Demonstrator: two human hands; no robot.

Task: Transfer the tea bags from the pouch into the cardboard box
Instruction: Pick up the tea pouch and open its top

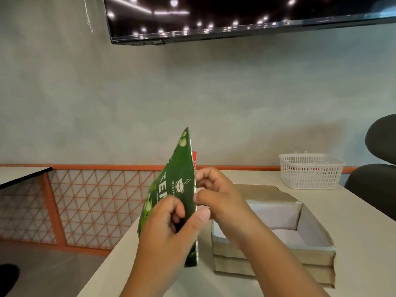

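A green tea pouch (179, 168) with white lettering is held upright above the table, edge-on to me. My left hand (171, 230) grips its lower half, thumb on the near edge. My right hand (214, 194) pinches the pouch's right edge at mid height. A red strip (194, 157) shows just behind the pouch's upper edge; what it belongs to is unclear. The open cardboard box (317, 243), white inside, stands on the table right of the pouch, partly behind my right forearm. No tea bags are visible.
A white plastic basket (310, 170) with something red inside stands at the table's far right. A black chair (379, 163) is beyond it. An orange lattice partition (85, 202) runs on the left, and a wall screen (235, 16) hangs above.
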